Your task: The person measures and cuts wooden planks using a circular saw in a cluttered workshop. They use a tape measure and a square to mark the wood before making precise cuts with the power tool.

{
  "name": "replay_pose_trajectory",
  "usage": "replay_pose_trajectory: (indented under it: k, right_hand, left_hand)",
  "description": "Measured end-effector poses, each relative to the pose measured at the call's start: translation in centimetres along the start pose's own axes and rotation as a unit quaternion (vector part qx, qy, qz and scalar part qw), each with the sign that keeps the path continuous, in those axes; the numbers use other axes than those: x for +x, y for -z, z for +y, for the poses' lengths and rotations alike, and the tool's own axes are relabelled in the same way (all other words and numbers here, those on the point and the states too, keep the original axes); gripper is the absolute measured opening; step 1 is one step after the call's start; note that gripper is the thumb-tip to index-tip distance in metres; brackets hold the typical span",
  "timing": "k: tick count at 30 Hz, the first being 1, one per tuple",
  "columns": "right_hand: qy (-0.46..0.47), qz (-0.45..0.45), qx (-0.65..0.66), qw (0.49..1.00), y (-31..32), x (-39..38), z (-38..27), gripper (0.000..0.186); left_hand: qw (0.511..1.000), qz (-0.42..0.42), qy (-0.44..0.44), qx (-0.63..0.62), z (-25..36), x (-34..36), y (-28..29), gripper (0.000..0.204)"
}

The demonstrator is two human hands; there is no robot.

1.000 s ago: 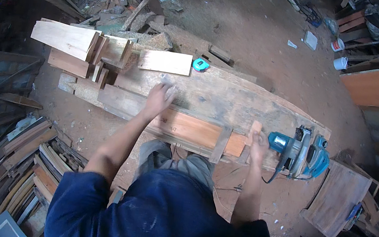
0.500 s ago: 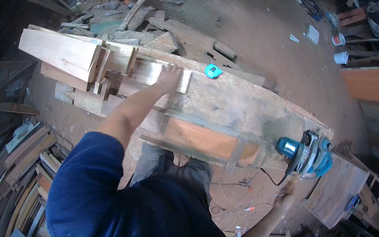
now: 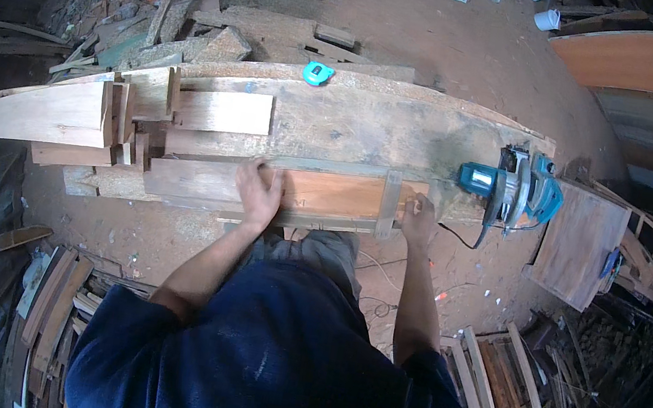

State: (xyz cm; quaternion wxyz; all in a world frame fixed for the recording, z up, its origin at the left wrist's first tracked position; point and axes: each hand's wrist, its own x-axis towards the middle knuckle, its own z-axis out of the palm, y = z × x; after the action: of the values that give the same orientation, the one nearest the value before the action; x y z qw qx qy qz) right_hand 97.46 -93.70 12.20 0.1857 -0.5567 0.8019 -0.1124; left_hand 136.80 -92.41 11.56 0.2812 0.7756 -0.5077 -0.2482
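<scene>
A narrow reddish-brown board (image 3: 337,194) lies on the workbench (image 3: 347,130) in front of me, between long wooden strips. A short wooden crosspiece (image 3: 388,203) spans it near its right end. My left hand (image 3: 258,193) rests on the wood at the board's left end, thumb spread from the bent fingers. At the right end, the fingers of my right hand (image 3: 418,217) are closed on the board's edge. To the right of that hand sits a teal circular saw (image 3: 509,186), untouched, its black cord hanging toward me.
Pale cut boards (image 3: 51,112) are stacked at the bench's left end, with another pale board (image 3: 223,110) beside them. A teal tape measure (image 3: 317,74) lies at the far edge. Wood scraps (image 3: 223,47) are heaped behind the bench; a wooden panel (image 3: 579,244) stands at right.
My left hand has left the pale board and come nearer, to the reddish-brown board. My right hand has moved from beside the saw onto that board's right end. The view has shifted.
</scene>
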Motion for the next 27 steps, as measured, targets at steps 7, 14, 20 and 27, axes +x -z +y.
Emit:
replay_pose_trajectory:
  k: [7, 14, 20, 27]
  right_hand:
    - [-0.136, 0.056, -0.041, 0.988, -2.2, 4.0, 1.4, 0.045]
    - [-0.220, -0.051, -0.040, 0.973, -5.8, 1.8, -1.0, 0.055]
    - [-0.206, 0.046, 0.177, 0.961, -6.1, 1.6, 2.8, 0.044]
    - [-0.044, -0.008, 0.196, 0.980, -3.0, -1.4, -5.8, 0.028]
  left_hand:
    - [0.993, -0.071, 0.093, -0.031, -3.1, -3.0, -1.1, 0.078]
    - [0.985, -0.053, -0.104, 0.127, -1.9, -3.0, 3.1, 0.098]
    - [0.907, -0.252, -0.235, 0.242, -4.0, -1.2, 5.1, 0.116]
    - [0.863, -0.264, -0.275, 0.331, -6.4, 0.6, 6.7, 0.109]
